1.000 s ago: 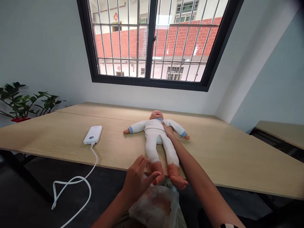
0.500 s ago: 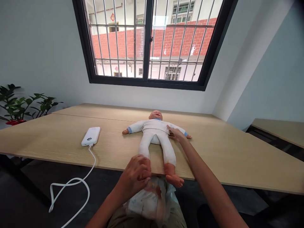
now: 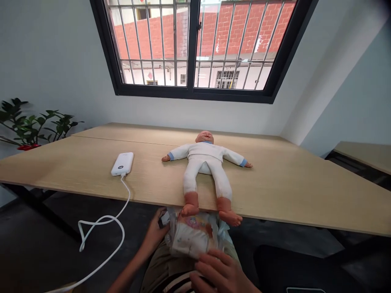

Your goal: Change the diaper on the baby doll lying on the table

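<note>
Left hand (image 3: 154, 236): closed, gripping the side of disposable diaper (image 3: 191, 238) on the lap.
Right hand (image 3: 215, 272): open, just below the diaper.
Baby doll (image 3: 204, 154): dressed, lying on its back, feet over the near edge of the table (image 3: 290, 195); no diaper on it.

Baby doll (image 3: 205, 162), vinyl, on its back on the wooden tabletop (image 3: 290, 195), head far, arms spread left and right, legs straight toward the near edge. White long-sleeved top with blue cuffs and white leggings; bare lower legs, with both feet (image 3: 207, 213) jutting past the table edge. Disposable diaper (image 3: 191, 235), white with a colored print, bunched and unfastened-looking, sits on the person's lap (image 3: 159, 264) just below the doll's feet, its far edge crumpled, with a small dark bit at its left side.
</note>
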`<state>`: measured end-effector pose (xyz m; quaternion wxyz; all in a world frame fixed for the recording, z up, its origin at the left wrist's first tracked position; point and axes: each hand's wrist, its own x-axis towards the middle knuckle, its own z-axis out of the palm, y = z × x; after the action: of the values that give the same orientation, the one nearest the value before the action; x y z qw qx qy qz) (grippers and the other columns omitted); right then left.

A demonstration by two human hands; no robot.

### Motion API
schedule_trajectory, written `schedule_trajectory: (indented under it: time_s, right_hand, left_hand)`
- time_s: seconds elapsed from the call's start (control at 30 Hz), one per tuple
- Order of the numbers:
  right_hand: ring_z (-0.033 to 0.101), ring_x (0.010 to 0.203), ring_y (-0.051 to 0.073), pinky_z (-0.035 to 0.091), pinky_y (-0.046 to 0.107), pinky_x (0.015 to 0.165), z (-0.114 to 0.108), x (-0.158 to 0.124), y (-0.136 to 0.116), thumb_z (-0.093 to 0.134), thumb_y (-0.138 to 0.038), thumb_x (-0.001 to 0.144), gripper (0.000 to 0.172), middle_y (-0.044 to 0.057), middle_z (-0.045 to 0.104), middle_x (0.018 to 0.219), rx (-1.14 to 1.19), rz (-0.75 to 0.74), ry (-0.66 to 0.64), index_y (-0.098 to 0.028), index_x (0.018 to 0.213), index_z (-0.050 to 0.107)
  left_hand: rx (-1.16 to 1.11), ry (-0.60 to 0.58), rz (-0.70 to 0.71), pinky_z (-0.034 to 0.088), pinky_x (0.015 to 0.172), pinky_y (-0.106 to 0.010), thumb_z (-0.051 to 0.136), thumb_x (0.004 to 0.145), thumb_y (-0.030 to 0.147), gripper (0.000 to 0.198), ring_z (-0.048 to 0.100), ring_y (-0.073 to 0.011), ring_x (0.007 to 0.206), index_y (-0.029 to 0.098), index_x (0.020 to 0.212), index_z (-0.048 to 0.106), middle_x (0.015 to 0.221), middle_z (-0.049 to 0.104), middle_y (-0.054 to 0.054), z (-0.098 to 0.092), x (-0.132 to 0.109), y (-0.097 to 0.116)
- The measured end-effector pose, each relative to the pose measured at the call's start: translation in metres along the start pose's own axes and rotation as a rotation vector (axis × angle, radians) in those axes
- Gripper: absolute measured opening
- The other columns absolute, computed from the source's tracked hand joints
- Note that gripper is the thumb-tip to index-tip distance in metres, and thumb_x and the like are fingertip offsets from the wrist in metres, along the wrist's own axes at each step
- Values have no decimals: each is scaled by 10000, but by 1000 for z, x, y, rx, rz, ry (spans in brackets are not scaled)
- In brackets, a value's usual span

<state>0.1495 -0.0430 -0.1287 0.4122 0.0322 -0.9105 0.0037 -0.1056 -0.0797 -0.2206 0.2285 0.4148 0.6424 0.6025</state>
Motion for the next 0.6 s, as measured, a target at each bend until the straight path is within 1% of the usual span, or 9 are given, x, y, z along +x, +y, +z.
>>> schedule_trajectory:
  time_s: [0.03, 0.1, 0.13, 0.2, 0.33, 0.4, 0.5, 0.57, 0.6]
  right_hand:
    - [621, 730, 138, 504, 272, 730, 8, 3, 1, 524, -137, 908, 96, 8, 663, 793, 15, -3, -30, -184, 918, 607]
    - [611, 771, 152, 496, 300, 753, 18, 11, 5, 474, -125, 930, 131, 31, 656, 831, 71, 128, -89, -166, 905, 596]
    - [609, 793, 155, 496, 306, 771, 20, 15, 8, 478, -131, 936, 121, 35, 656, 858, 104, 198, -102, -167, 920, 592]
    - [613, 846, 164, 495, 325, 824, 21, 20, 10, 507, -136, 938, 105, 38, 663, 925, 131, 268, -103, -175, 984, 593]
    - [613, 1040, 214, 500, 365, 874, 21, 29, 9, 499, -190, 960, 257, 85, 641, 1167, 28, 309, -108, -178, 1212, 548]
    - [586, 1121, 227, 508, 359, 875, 19, 32, 9, 476, -226, 976, 298, 112, 596, 1263, 10, 331, -108, -171, 1267, 507]
    - [512, 1235, 235, 471, 380, 984, 12, 33, 9, 491, -280, 974, 285, 110, 539, 1339, 131, 330, -107, -195, 1246, 481]
    - [428, 1322, 255, 412, 421, 1065, 4, 31, 11, 523, -325, 958, 389, 120, 486, 1396, 223, 342, -120, -202, 1313, 422]
    - [420, 1327, 262, 407, 429, 1069, -1, 30, 13, 539, -344, 948, 470, 132, 476, 1404, 259, 374, -136, -198, 1364, 376]
  left_hand:
    - [-47, -53, -31, 507, 813, -343, 718, 665, 497, 444, 641, -239, 890, 154, 929, 620, 905, 696, -81, 0, 0, 6]
    - [-95, -129, -75, 491, 740, -293, 709, 692, 527, 412, 619, -203, 782, 147, 823, 619, 778, 670, -46, -1, -4, 22]
    - [-102, -151, -88, 475, 705, -271, 701, 715, 533, 407, 596, -182, 734, 142, 791, 615, 733, 645, -30, -2, -7, 31]
    - [-116, -192, -93, 445, 668, -243, 687, 756, 527, 400, 553, -153, 691, 135, 785, 614, 705, 608, -10, -5, -15, 51]
    - [-169, -359, -67, 444, 710, -234, 673, 808, 486, 356, 552, -150, 758, 135, 861, 634, 792, 619, -15, -8, -28, 88]
    - [-151, -435, -41, 448, 736, -236, 677, 817, 463, 338, 561, -157, 804, 141, 919, 659, 856, 637, -25, -11, -31, 103]
    - [-53, -522, -7, 449, 779, -246, 708, 805, 431, 340, 579, -174, 871, 167, 1019, 698, 949, 672, -39, -18, -35, 122]
    - [-21, -614, 29, 450, 786, -248, 719, 802, 414, 320, 592, -177, 873, 190, 1030, 727, 963, 689, -41, -23, -36, 133]
    - [-25, -679, 51, 450, 771, -244, 727, 798, 407, 304, 596, -170, 848, 201, 1021, 741, 958, 694, -39, -24, -37, 138]
